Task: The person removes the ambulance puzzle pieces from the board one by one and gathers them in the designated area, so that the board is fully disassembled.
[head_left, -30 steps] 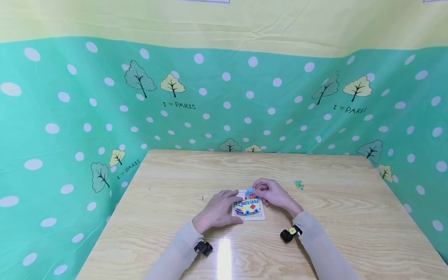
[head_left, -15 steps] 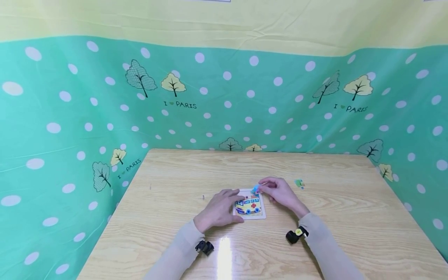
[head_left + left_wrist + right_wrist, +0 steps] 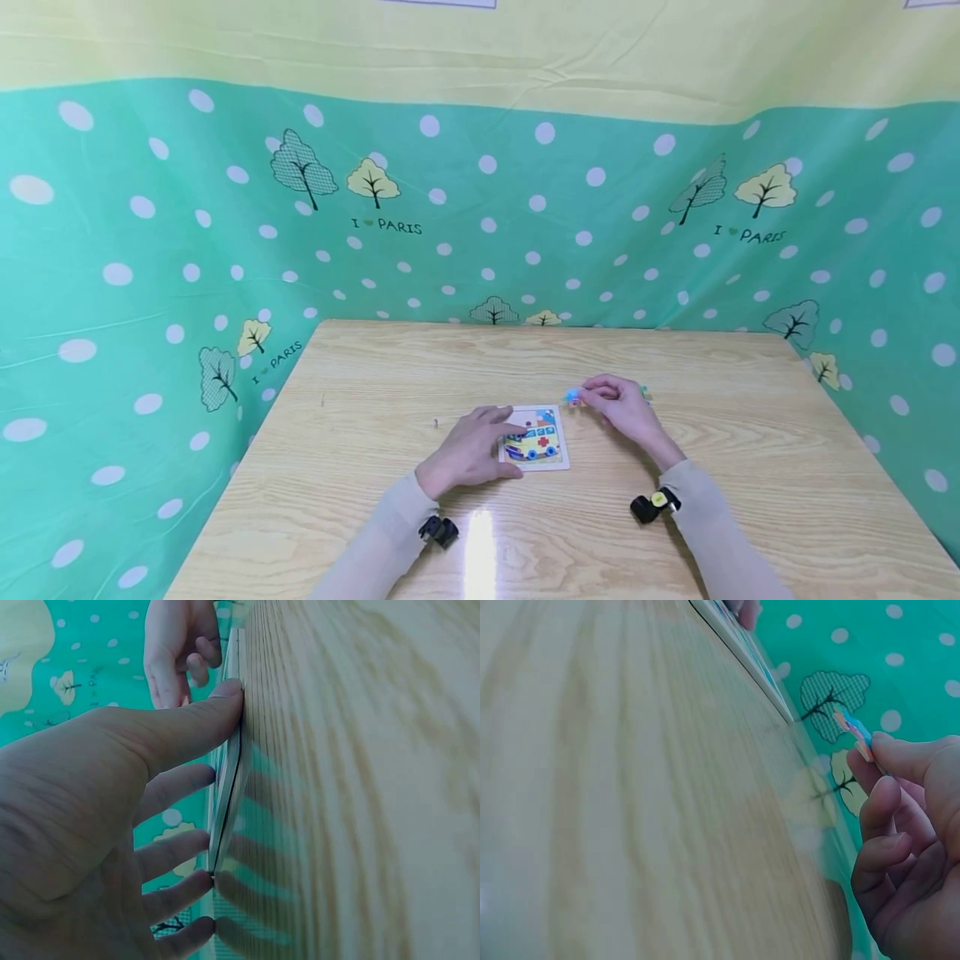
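Observation:
A square jigsaw puzzle (image 3: 551,454) in a white frame lies on the table, its picture a yellow ambulance with blue wheels and a red cross. My left hand (image 3: 468,450) rests along its left side, fingers spread and fairly straight; in the left wrist view the thumb (image 3: 199,724) touches the frame's edge (image 3: 232,761). Right of the puzzle and clear of its frame, my right hand (image 3: 624,410) pinches a small blue jigsaw piece (image 3: 573,397) between thumb and index finger. The right wrist view shows this piece (image 3: 856,733) edge-on, blue with pink and orange.
A green jigsaw piece (image 3: 646,392) lies behind the right hand, mostly hidden by it. A tiny dark bit (image 3: 436,423) is on the wooden table (image 3: 390,375) left of the puzzle. A green dotted curtain (image 3: 480,250) hangs around the table's back and sides.
My right hand has moved right, taking the blue jigsaw piece from the puzzle's upper right area to beyond the frame. The left hand has stayed at the puzzle.

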`<state>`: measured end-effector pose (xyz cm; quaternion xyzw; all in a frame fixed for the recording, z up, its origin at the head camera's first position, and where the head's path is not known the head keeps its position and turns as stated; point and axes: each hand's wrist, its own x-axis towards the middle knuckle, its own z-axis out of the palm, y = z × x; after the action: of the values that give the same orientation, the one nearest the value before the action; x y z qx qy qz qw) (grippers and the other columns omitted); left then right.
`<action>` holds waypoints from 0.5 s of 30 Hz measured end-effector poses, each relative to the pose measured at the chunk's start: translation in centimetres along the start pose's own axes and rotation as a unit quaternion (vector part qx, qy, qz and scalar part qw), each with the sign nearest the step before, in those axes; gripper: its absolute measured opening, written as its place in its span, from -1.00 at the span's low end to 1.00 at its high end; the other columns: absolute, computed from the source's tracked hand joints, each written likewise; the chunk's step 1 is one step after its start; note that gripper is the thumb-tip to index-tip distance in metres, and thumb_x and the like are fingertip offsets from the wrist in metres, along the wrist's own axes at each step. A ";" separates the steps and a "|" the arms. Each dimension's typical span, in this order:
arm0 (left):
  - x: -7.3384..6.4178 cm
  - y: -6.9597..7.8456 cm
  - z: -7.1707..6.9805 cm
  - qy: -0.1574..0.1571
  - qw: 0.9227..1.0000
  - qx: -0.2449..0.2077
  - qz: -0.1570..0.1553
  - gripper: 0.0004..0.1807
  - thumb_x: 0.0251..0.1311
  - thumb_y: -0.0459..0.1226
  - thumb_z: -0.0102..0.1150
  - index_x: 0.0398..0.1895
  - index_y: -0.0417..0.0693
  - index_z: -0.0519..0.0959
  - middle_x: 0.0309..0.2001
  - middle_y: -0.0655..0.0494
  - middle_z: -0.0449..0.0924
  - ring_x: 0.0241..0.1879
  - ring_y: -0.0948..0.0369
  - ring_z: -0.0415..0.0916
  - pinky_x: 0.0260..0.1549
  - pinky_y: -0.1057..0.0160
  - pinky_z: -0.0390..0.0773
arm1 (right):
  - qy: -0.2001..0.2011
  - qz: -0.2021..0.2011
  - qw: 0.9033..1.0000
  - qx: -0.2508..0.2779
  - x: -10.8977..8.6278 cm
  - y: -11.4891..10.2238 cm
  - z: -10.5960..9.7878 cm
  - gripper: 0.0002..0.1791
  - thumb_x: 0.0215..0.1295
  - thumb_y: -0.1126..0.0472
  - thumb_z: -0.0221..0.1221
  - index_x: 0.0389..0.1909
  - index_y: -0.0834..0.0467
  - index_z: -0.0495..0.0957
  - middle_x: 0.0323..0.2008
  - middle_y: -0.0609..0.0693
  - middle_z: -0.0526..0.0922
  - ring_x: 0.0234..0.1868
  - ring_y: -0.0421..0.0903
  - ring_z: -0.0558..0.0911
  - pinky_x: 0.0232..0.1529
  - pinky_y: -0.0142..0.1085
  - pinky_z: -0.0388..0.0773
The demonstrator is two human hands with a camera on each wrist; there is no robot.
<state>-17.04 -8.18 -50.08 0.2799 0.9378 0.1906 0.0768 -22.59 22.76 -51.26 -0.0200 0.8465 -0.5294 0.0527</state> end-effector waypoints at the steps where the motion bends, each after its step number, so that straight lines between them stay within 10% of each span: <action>1: 0.0 0.0 0.0 0.001 1.000 -0.001 0.001 -0.23 0.16 0.20 0.49 0.45 0.27 0.57 0.63 -0.03 0.31 0.60 -0.10 0.26 0.56 -0.26 0.30 | 0.003 -0.001 1.000 0.003 0.0 0.1 -0.2 -0.58 0.49 0.03 0.34 0.15 0.24 0.65 -0.16 0.14 0.82 -0.56 -0.23 0.52 -0.56 -0.39 0.52; 15: 0.0 -0.1 0.1 0.005 1.000 0.000 0.004 -0.24 0.17 0.19 0.49 0.44 0.26 0.58 0.62 -0.03 0.32 0.59 -0.09 0.27 0.55 -0.24 0.31 | 0.055 -0.009 0.998 -0.006 -0.4 1.9 -4.0 -0.55 0.51 0.05 0.31 0.19 0.30 0.62 -0.26 -0.05 0.81 -0.58 -0.23 0.51 -0.55 -0.38 0.53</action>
<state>-17.05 -8.21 -50.23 0.2824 0.9372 0.1922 0.0709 -22.63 27.21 -51.16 0.0012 0.8511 -0.5250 0.0012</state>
